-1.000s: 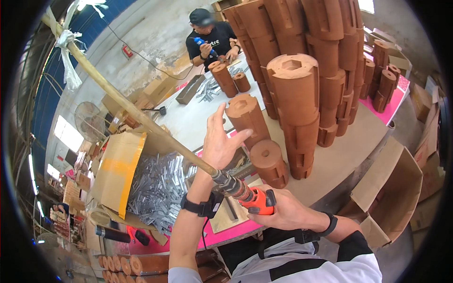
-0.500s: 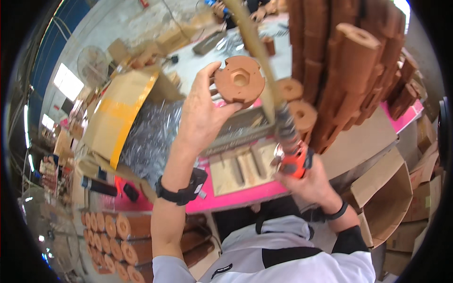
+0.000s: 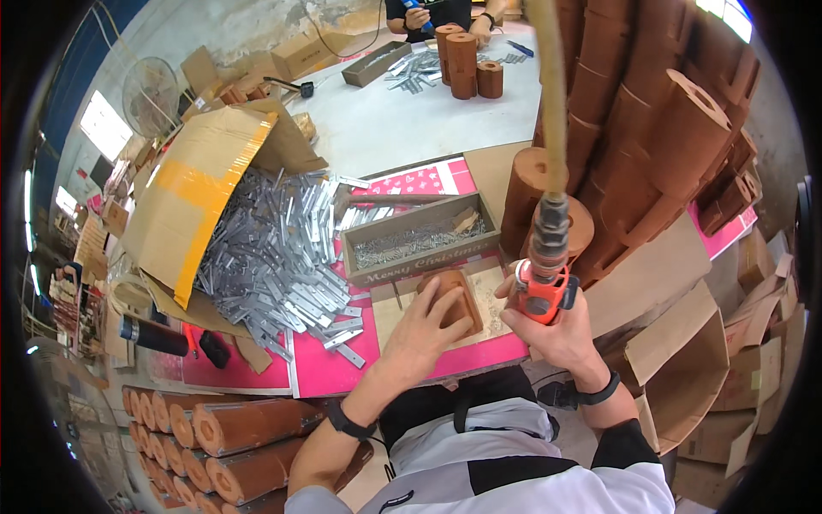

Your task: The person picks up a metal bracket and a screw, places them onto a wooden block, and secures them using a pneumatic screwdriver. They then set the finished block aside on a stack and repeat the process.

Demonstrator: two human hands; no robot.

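My left hand (image 3: 419, 338) is curled over a short reddish-brown cylinder (image 3: 467, 310), which lies on its side on a pale wooden board (image 3: 390, 313). The palm and fingers hide part of the cylinder. To the right, my right hand (image 3: 561, 334) grips a red and black power tool (image 3: 541, 295), held upright. A yellowish hose-like tube (image 3: 552, 103) rises from the tool's grey upper end. Just beyond the board stands a wooden box (image 3: 419, 261) of small metal screws or pins.
A taped cardboard box (image 3: 205, 188) spills flat metal strips (image 3: 291, 257) on the left. Brown cylinders (image 3: 676, 163) are stacked high at right, with more (image 3: 257, 428) low left. An opened carton (image 3: 685, 368) sits at lower right. Across the table, another person's hand (image 3: 484, 32) shows.
My left hand has come down and toward me, bringing the raised brown cylinder onto the board and laying it on its side. My right hand still grips the power tool. The view has shifted.
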